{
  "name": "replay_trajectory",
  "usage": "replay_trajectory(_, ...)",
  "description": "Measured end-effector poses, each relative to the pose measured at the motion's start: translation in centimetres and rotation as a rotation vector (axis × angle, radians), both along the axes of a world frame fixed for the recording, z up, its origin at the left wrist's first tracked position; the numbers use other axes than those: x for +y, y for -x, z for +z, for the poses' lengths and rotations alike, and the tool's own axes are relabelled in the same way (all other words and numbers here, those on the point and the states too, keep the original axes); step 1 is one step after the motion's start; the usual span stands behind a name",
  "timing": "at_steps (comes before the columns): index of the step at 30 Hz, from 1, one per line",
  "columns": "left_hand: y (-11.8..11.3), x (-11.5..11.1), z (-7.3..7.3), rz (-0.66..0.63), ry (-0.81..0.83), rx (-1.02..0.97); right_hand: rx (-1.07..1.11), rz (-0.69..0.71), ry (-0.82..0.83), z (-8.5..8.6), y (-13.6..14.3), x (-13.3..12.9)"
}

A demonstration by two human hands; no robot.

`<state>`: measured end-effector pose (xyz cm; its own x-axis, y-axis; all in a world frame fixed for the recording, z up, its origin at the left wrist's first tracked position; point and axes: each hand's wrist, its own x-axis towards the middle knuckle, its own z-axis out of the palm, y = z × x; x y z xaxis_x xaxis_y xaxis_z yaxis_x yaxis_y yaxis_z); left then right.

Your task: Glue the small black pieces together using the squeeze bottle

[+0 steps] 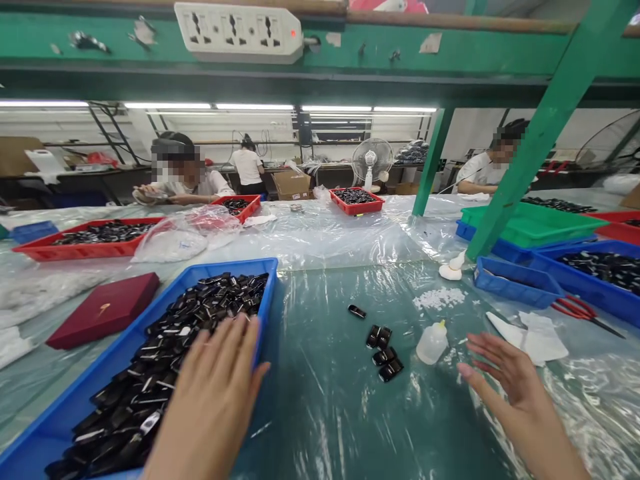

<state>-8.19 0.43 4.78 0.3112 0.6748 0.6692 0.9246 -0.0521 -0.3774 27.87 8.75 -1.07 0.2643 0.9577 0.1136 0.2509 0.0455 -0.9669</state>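
- Pieces (pixel 220 293), black and glossy: heaped in the large blue tray (pixel 50 433), with five more laid on the plastic-covered table (pixel 310 400) to its right.
- Left hand (pixel 215 380): held palm down over the tray's right side, fingers extended, nothing seen gripped; contact with the pieces cannot be told.
- Right hand (pixel 510 383): held open well right of the tray, thumb parted from fingers, nothing seen grasped.
- Bottle (pixel 433 345), yellow-tipped: stood right of the tray, between loose pieces and right hand.
- White bits (pixel 440 298): scattered right of the tray, beyond the bottle.
- Maroon box (pixel 105 310): placed left of the tray.
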Motion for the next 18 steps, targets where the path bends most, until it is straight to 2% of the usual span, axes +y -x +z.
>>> replay_trajectory(1,-1.2,0.1,-1.0,-0.070,0.035,0.036,-0.025,0.082,0.005,-0.6,-0.3,1.1)
replay_trajectory(4,-6.5,1.1,-3.3,-0.196,0.351,0.001,-0.053,0.280,0.065,-1.6,0.0,3.4)
replay_trajectory(6,-9.9,3.0,-4.1,-0.232,0.679,-0.013,-0.056,0.361,0.105,-1.8,0.6,4.0)
replay_trajectory(8,-12.0,5.5,-4.1,-0.214,0.740,-0.034,-0.069,0.413,0.124,-1.8,1.0,4.2)
replay_trajectory(11,-13.0,9.3,-3.6,-0.202,0.785,-0.073,-0.084,0.425,0.121,-1.9,0.9,3.9)
replay_trajectory(13,-13.0,10.7,-3.3,-0.197,0.811,-0.110,-0.090,0.412,0.129,-1.9,0.6,3.5)
replay_trajectory(15,-12.9,10.8,-3.3,-0.186,0.832,-0.156,-0.097,0.400,0.155,-1.9,0.3,3.1)
replay_trajectory(18,-12.8,9.0,-3.3,-0.165,0.876,-0.258,-0.094,0.375,0.192,-1.7,0.1,2.7)
